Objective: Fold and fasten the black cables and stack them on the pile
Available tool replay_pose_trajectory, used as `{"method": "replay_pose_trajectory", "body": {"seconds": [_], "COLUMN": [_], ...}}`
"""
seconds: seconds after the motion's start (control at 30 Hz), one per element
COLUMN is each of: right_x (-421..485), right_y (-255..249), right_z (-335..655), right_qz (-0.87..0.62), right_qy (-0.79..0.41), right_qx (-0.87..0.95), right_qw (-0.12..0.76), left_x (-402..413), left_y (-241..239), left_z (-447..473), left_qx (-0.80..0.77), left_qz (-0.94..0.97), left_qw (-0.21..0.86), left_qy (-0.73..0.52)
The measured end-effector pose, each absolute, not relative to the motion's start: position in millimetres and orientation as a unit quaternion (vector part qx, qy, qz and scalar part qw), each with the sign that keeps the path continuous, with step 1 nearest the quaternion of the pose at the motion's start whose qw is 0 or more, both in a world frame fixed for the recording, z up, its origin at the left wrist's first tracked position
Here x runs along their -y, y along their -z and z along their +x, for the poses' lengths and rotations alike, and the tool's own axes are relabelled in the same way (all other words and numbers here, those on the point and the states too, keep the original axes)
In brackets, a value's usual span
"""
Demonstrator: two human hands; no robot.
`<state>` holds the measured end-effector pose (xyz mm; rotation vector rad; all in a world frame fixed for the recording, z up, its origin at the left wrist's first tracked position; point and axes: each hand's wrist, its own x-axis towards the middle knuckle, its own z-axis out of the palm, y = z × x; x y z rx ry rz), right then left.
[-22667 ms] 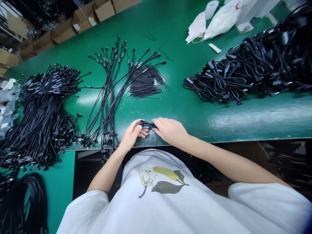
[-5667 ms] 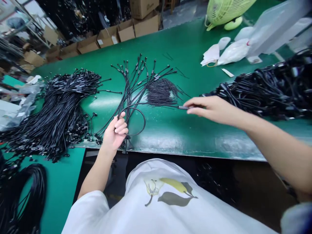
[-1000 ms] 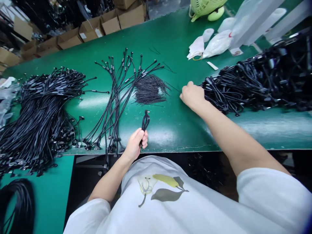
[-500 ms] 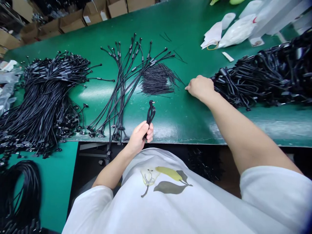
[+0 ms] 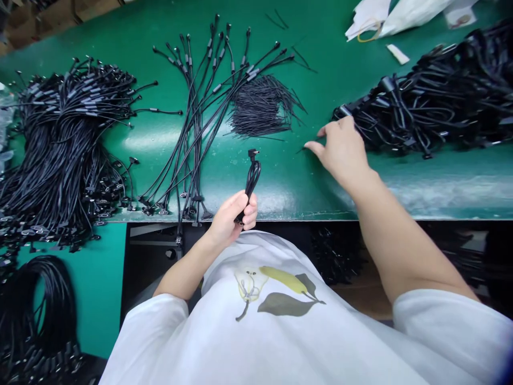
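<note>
My left hand (image 5: 230, 220) is closed round a folded black cable (image 5: 252, 176) at the table's front edge. The cable's angled plug points up above my fingers. My right hand (image 5: 345, 152) is over the table on the right, thumb and forefinger apart, its back toward me. A short dark tie (image 5: 300, 150) lies by the thumb tip. Just beyond this hand is a long heap of bundled black cables (image 5: 428, 101); whether the fingertips touch it I cannot tell. Between the hands, farther back, lies a pile of thin black ties (image 5: 258, 109).
Loose cables (image 5: 194, 128) lie lengthwise left of the ties. A thick stack of cables (image 5: 68, 144) covers the table's left part, with a coiled bunch (image 5: 60, 299) on a lower green surface. White plastic bags (image 5: 412, 16) and a white scrap (image 5: 397, 54) lie at the back right.
My right hand's thumb and forefinger have spread apart, and the hand has turned beside the cable heap. My left hand still holds the cable. The whole view has shifted slightly.
</note>
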<state>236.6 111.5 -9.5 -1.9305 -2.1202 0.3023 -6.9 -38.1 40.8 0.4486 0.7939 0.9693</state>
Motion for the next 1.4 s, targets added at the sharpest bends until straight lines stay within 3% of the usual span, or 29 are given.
{"method": "replay_pose_trajectory", "body": {"seconds": [0.5,0.63,0.77,0.97,1.13,1.27,1.4], "right_x": [-112.5,-85.8,-24.1,28.9,20.2,-1.0,-20.5], "right_y": [22.3,12.4,-17.1,-44.0,-41.4,-37.7,-29.7], "right_z": [234.4,229.4,205.5,159.8,152.1,159.4,156.3], "right_qz": [-0.63,-0.598,-0.509,-0.439,-0.43,-0.478,-0.448], "right_qy": [-0.165,-0.197,-0.376,-0.3,-0.271,-0.272,-0.459], "right_qx": [0.755,0.764,0.73,0.746,0.764,0.714,0.656], "right_qw": [0.072,0.141,0.259,0.401,0.397,0.433,0.397], "left_x": [37.5,39.8,39.2,29.7,30.9,36.4,39.7], "left_y": [-40.6,-39.7,-44.5,-46.2,-42.4,-42.6,-37.1], "left_z": [-6.2,-0.9,11.6,27.2,28.2,22.5,16.9], "left_qx": [-0.385,-0.413,-0.448,-0.488,-0.485,-0.444,-0.423], "left_qz": [0.112,0.131,0.167,0.173,0.175,0.202,0.233], "left_qw": [0.798,0.762,0.666,0.588,0.594,0.658,0.713], "left_qy": [-0.45,-0.481,-0.572,-0.621,-0.617,-0.574,-0.508]}}
